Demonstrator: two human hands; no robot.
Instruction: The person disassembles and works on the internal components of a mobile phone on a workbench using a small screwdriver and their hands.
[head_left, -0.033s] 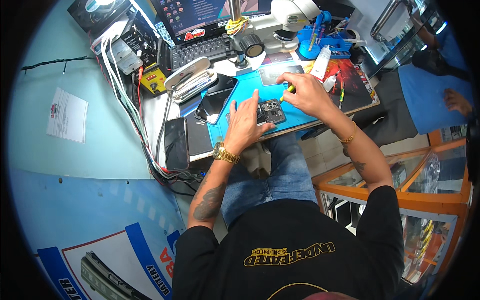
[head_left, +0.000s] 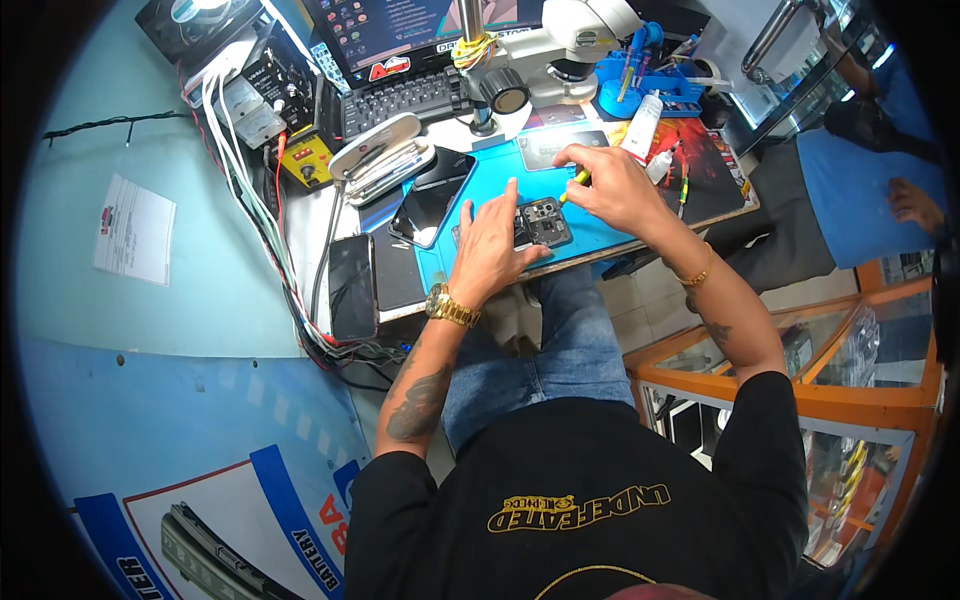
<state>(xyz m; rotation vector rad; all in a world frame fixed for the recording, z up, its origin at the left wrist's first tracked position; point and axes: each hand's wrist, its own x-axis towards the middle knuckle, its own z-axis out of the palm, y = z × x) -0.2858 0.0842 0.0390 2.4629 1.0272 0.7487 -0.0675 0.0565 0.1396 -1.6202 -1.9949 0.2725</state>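
Note:
A disassembled phone (head_left: 543, 222) lies on a blue mat (head_left: 597, 230), partly hidden by my left hand (head_left: 486, 240), whose fingers are spread and rest over its left part. My right hand (head_left: 622, 195) is closed on a slim yellow tool (head_left: 574, 188), its tip just above the phone's right end. Behind it lies a silvery flat plate (head_left: 545, 148). A dark smartphone (head_left: 428, 205) sits left of my fingers, and another dark phone (head_left: 352, 285) lies at the desk's left. A white tube (head_left: 642, 125) and a small bottle (head_left: 659, 167) are right of the plate.
A microscope stand (head_left: 478, 110), laptop keyboard (head_left: 395, 105), open case with tools (head_left: 385, 170) and blue tool holder (head_left: 620, 98) stand behind. Cables and a yellow-faced device (head_left: 305, 160) crowd the left. At right are a seated person in blue (head_left: 845, 190) and glass display cases (head_left: 850, 340).

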